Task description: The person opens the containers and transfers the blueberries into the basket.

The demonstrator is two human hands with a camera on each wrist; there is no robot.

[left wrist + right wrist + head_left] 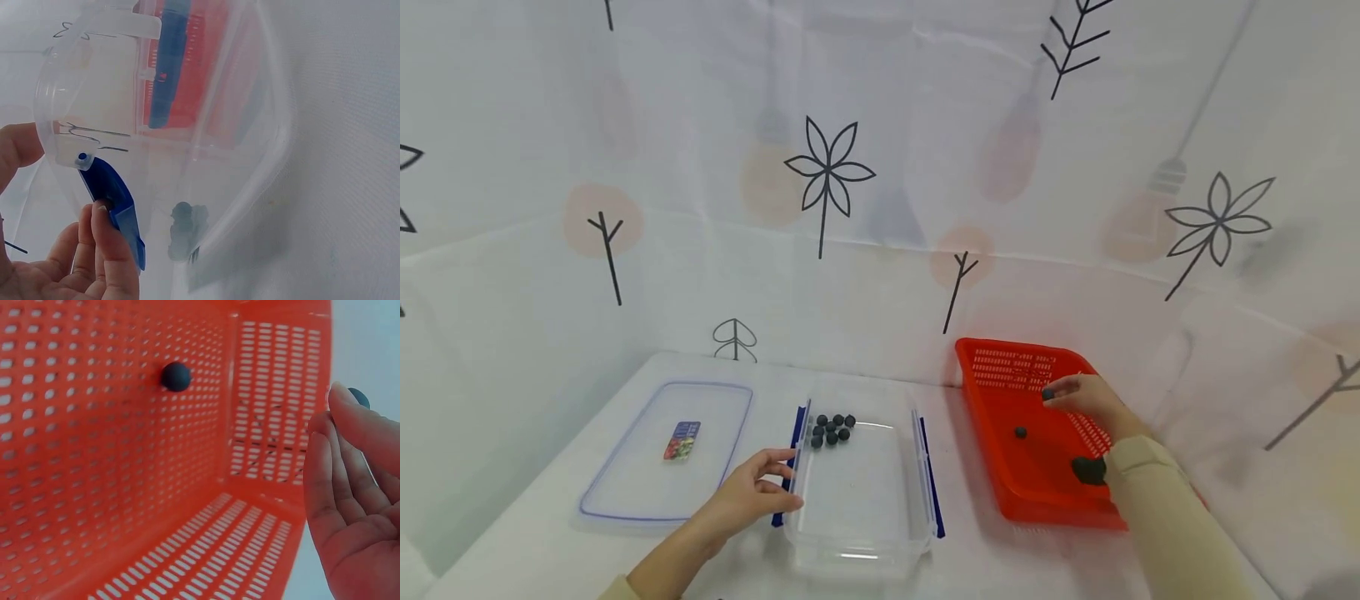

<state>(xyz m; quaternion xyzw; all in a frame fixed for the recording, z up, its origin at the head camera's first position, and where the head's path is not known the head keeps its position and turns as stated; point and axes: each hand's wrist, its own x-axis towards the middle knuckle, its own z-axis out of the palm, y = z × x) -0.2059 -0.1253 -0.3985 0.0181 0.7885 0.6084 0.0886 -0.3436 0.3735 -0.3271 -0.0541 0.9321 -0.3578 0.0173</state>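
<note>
While the left hand (752,492) is steadying the clear container (857,533) with relaxed fingers, the right hand (1086,398) is pinching a dark ball (1048,394) over the red basket (1037,500), likely needing a carry across to the container.

Nine dark balls (832,429) in one clear box (857,533); two in one red basket (1037,492); one lid (625,492).

Red, blue and dark in front of me.
Slotted red basket (1000,400); clear tub (865,500) with blue clips (795,442); dark blue-grey balls (832,429).
</note>
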